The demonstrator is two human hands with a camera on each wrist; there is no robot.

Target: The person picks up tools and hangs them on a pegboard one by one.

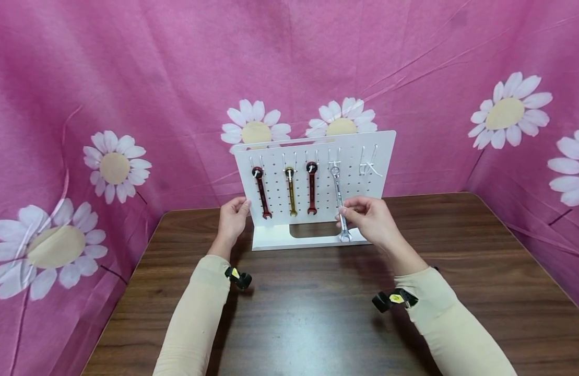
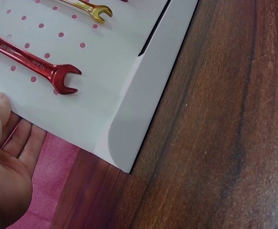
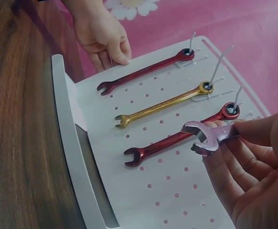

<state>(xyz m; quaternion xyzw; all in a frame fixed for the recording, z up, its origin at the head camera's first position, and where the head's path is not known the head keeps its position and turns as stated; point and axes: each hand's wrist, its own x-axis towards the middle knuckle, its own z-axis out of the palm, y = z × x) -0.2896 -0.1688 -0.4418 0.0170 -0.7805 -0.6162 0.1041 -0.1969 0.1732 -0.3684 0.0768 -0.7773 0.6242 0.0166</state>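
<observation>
A white pegboard stand [image 1: 270, 237] stands upright on the table, with wrenches hanging from its hooks. My left hand [image 1: 233, 219] grips the board's left edge, thumb at the front and fingers behind it, as the left wrist view shows. Between thumb and fingers my right hand [image 1: 371, 219] pinches a silver combination wrench [image 1: 339, 196], its ring end up at a hook and its open end [image 3: 208, 138] downward. To its left hang a red wrench [image 1: 311, 188], a gold wrench [image 1: 291, 193] and another red wrench [image 1: 261, 193], open ends down.
At the board's right end a white hook [image 1: 368, 166] carries no wrench. The board's base has a cut-out slot near the dark wooden table [image 1: 289, 313]. Pink cloth [image 1: 186, 104] with white daisies hangs behind and at both sides.
</observation>
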